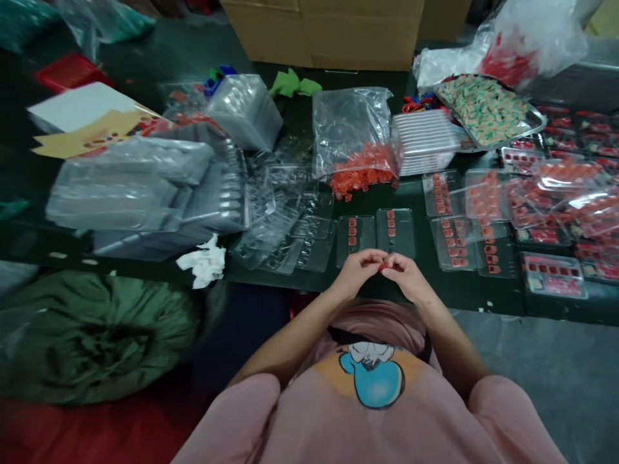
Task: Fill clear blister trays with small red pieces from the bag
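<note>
My left hand and right hand meet at the counter edge, fingers pinched on one small red piece. I think it needs careful placing in the clear tray just ahead.

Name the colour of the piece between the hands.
The piece is red; head view shows it best.

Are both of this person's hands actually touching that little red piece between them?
Touching. The head view shows the left hand and right hand meeting fingertip to fingertip, pinching the small red piece with no visible gap.
</note>
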The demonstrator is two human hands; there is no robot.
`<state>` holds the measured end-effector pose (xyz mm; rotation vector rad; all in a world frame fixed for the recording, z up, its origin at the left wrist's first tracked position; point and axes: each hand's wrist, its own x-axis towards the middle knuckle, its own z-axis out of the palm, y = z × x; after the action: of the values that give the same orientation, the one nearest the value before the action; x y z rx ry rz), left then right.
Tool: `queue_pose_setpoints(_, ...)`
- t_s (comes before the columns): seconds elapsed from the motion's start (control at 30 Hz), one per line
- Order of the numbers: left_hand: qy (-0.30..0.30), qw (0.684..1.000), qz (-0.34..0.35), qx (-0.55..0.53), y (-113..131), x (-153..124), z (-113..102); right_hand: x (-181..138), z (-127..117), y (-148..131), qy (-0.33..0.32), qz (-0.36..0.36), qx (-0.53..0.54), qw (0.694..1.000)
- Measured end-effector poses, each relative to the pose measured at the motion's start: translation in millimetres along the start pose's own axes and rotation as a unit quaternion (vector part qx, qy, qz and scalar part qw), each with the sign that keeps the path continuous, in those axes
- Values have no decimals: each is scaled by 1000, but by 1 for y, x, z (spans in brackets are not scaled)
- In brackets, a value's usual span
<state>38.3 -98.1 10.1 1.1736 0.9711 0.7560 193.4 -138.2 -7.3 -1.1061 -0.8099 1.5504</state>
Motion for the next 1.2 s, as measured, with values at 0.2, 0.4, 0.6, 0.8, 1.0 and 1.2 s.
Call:
queue_pose_setpoints(0.2, -129, 992, 7, -8, -9, -6, -7, -16, 1, 6, 30, 68, 61, 995)
queue_pose_setpoints(0.4, -96, 977, 94, 166, 9, 12, 0, -12, -5, -1, 87, 65, 88, 990)
queue_pose_setpoints(0.6, -52, 976, 139, 160, 14, 41, 9, 1, -13, -9, 133, -1, 46, 990)
queue_pose_setpoints(0.8, -74, 997, 14, -1, 6, 50, 10, 7, -11, -10, 130, -39, 32, 990)
queue_pose_setpoints(1.0, -84, 988, 70, 114, 13, 42, 5, 8, -9, -11, 143, -35, 85, 985)
queue_pose_setpoints(1.2, 2, 955, 165, 247, 13, 62, -3, 8, -19, -15, 144, -68, 48, 986)
